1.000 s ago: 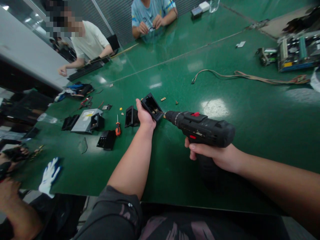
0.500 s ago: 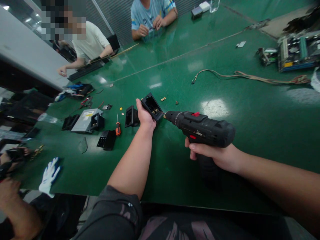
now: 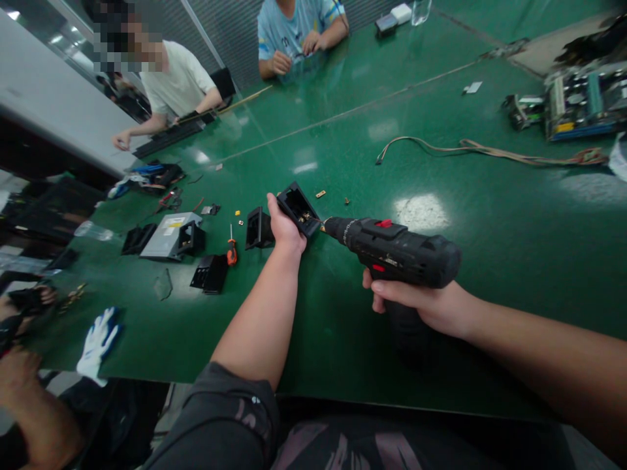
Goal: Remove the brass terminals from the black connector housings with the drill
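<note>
Green table (image 3: 333,326) — left grip (image 3: 285,230) clamped on black box (image 3: 292,198), right grip (image 3: 431,303) clamped around drill (image 3: 401,251)

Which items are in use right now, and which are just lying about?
In use:
- black housing, in the left hand
- power drill, in the right hand

Apparently lying about:
- orange screwdriver
- white-and-blue glove
- cable
- circuit board
</note>
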